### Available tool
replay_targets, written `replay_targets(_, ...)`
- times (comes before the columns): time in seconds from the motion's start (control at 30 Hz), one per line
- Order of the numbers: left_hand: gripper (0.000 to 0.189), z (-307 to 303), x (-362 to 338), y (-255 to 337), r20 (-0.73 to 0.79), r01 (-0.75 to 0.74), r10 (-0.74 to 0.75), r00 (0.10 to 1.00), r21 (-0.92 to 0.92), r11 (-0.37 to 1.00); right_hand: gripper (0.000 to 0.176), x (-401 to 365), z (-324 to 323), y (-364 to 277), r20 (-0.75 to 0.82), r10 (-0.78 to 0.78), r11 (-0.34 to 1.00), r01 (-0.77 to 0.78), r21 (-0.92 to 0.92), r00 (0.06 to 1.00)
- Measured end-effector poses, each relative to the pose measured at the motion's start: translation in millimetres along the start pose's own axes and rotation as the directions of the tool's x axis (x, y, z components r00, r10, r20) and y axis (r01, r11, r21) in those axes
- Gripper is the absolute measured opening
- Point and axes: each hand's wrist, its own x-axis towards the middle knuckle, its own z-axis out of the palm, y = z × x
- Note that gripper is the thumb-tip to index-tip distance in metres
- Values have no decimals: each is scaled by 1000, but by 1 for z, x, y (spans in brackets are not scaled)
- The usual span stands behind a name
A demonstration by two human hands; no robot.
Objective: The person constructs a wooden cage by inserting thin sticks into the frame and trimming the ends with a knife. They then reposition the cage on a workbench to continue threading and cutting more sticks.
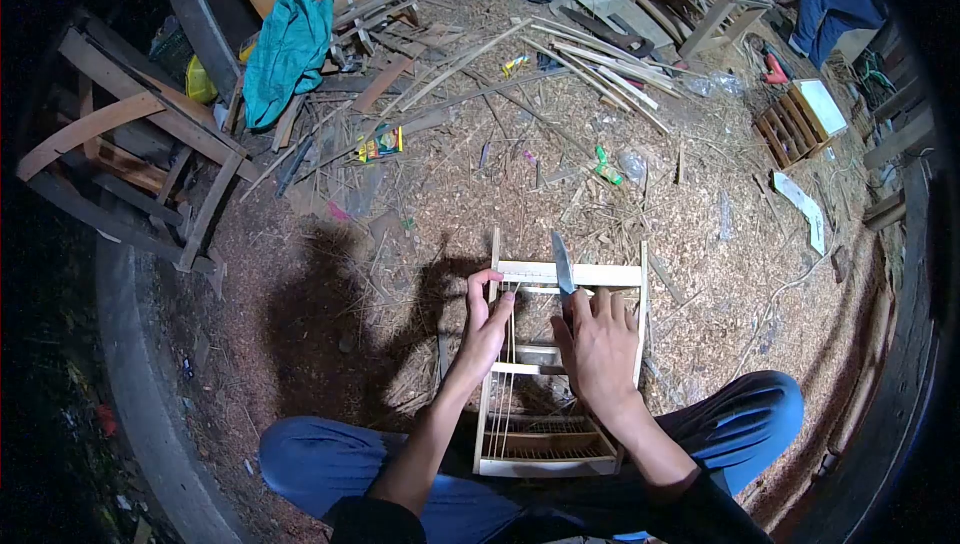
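Note:
A small pale wooden frame [615,274] with thin upright slats rests between my knees on the sawdust-covered ground. My left hand [487,329] grips its left side near the thin slats, the thumb hooked over the rail. My right hand [598,344] holds a knife [562,264] with the blade pointing up, its tip near the frame's top crossbar. My blue trouser legs [740,419] lie to either side of the frame.
Bamboo strips [590,59] and scrap wood lie scattered ahead. A teal cloth [285,49] hangs at the upper left beside a wooden chair frame [130,149]. A wooden crate [790,124] sits at the right; another person in blue [830,9] is at the far upper right.

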Motion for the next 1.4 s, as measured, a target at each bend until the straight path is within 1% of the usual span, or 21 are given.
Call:
replay_targets(0.07,31,-3,-1,7,63,126,-116,991,-185,975,23,7,-11,-5,-29,-52,996,54,65,998)
replay_targets(0.1,31,-3,-3,11,64,127,-117,991,-187,974,23,7,-10,-9,-27,-52,997,53,63,998)
replay_targets(0.2,32,0,-4,18,67,160,-148,987,-253,954,24,11,1,-23,-56,-56,931,72,359,997)
replay_targets(0.27,32,-1,-1,6,53,105,-93,994,-315,943,24,12,5,-35,106,16,865,-67,497,994)
replay_targets(0.3,30,-2,-1,4,36,108,-102,994,-275,955,24,13,12,-41,106,18,867,-68,494,994)
replay_targets(0.37,31,-3,-2,9,34,120,-115,993,-307,944,27,14,29,-51,122,177,704,-212,677,977)
replay_targets(0.4,32,-5,-1,11,26,129,-128,991,-332,934,27,13,34,-57,118,182,707,-214,674,976)
replay_targets(0.47,34,-2,0,8,-48,95,-113,992,-281,955,30,10,42,-71,-59,222,788,-144,599,973)
replay_targets(0.5,34,0,1,8,-59,95,-116,991,-284,954,27,9,44,-77,-67,232,813,-155,561,970)
replay_targets(0.53,33,1,1,7,-66,97,-120,991,-289,952,27,10,44,-80,-66,234,815,-159,558,970)
replay_targets(0.6,33,3,3,0,-74,78,-101,992,-269,960,29,15,42,-79,15,309,773,-260,579,951)
replay_targets(0.67,33,3,4,-2,-73,30,-50,996,-252,967,27,17,52,-75,26,356,740,-298,603,934)
replay_targets(0.77,33,2,5,-2,-67,44,-67,995,-293,955,24,21,51,-80,69,456,627,-375,683,888)
replay_targets(0.87,29,3,7,-5,-89,35,-63,994,-284,958,22,20,64,-83,68,477,572,-368,733,876)
replay_targets(0.9,26,4,6,-6,-95,21,-50,994,-289,957,22,19,68,-82,-23,461,645,-317,695,887)
replay_targets(0.93,23,5,5,-8,-100,9,-40,994,-295,956,22,17,70,-82,-16,463,643,-323,695,886)
replay_targets(1.0,18,9,6,-9,-113,16,-52,992,-302,953,24,19,66,-81,77,477,592,-385,708,875)
replay_targets(1.07,18,10,7,-12,-116,-13,-22,993,-290,957,25,18,68,-79,56,460,605,-360,711,886)
replay_targets(1.13,18,11,8,-14,-108,-6,-27,994,-291,957,26,20,61,-82,154,461,562,-423,711,874)
replay_targets(1.27,18,12,7,-17,-101,6,-35,994,-274,962,26,21,62,-80,176,463,532,-431,729,869)
replay_targets(1.4,18,12,8,-16,-102,-16,-12,995,-271,963,27,21,57,-79,167,449,547,-418,725,878)
